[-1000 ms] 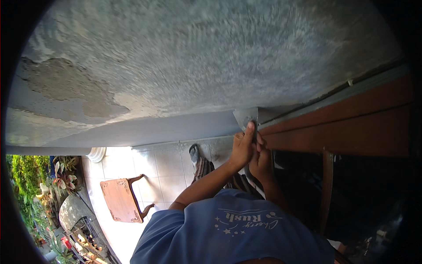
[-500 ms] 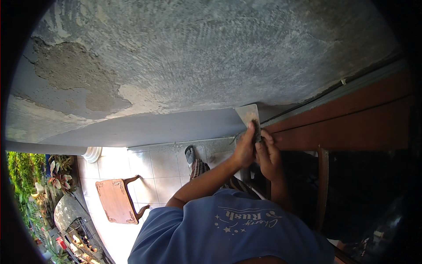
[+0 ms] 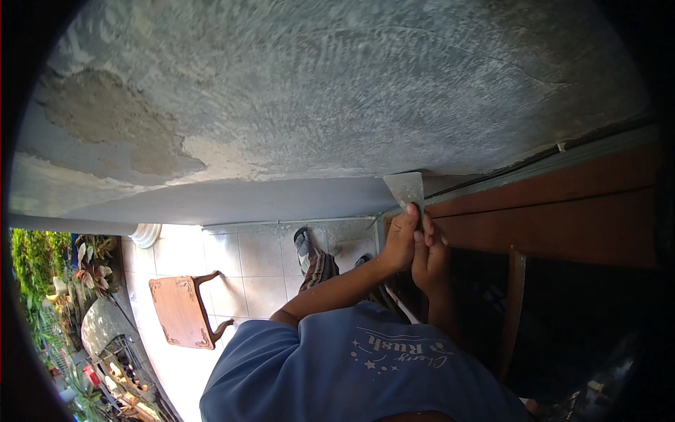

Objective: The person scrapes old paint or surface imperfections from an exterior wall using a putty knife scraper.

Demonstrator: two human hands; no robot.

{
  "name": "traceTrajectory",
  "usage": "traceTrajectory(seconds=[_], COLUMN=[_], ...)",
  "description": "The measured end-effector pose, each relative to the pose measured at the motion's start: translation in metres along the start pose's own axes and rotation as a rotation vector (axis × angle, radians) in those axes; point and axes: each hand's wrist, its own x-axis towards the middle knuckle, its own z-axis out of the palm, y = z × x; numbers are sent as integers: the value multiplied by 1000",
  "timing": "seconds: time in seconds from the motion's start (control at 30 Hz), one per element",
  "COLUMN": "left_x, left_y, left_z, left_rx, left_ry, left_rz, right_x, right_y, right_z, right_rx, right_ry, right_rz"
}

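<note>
A scraper [image 3: 406, 188] with a wide, flat metal blade is held up against the wall [image 3: 337, 105], its blade edge at the lower border of the rough grey plaster. My left hand [image 3: 399, 240] is closed round its handle, the thumb lying up toward the blade. Close against it, my right hand [image 3: 431, 259] is also closed on the handle, fingers bent. Both hands hide most of the handle. The blade tilts slightly and seems to touch the plaster edge.
Brown wooden framing [image 3: 541, 211] borders the wall on the right, with a thin dark cable [image 3: 524, 160] along it. A small carved wooden table [image 3: 181, 311] stands on the tiled floor [image 3: 260, 257] at lower left. Bare, chipped plaster [image 3: 112, 116] marks the upper left wall. Plants [image 3: 35, 274] grow beyond.
Both hands and the scraper have shifted slightly right, with the blade turned a little. The right fingers have drawn closer round the handle. The whole view has tilted slightly.
</note>
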Motion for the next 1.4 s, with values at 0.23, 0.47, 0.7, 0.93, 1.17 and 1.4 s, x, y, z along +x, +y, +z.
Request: traceTrajectory(seconds=[0.23,0.47,0.7,0.93,1.17,1.4], left_x=[-1,-2,-4,-4,0,-6], left_y=[14,5,6,4,2,14], left_z=[-7,5,-10,-7,-2,-16], left_rx=[-10,-87,-55,-68,-92,23], left_ry=[44,-99,-58,-32,-106,-55], left_rz=[7,-73,-102,-123,-66,-123], right_x=[9,-2,-5,-7,-7,-16], right_y=[-11,-13,-12,-13,-5,-3], right_z=[15,3,11,10,6,22], right_rx=[-53,-92,-145,-143,-103,-128], right_ry=[29,3,42,24,35,51], right_rz=[-26,-15,24,74,6,42])
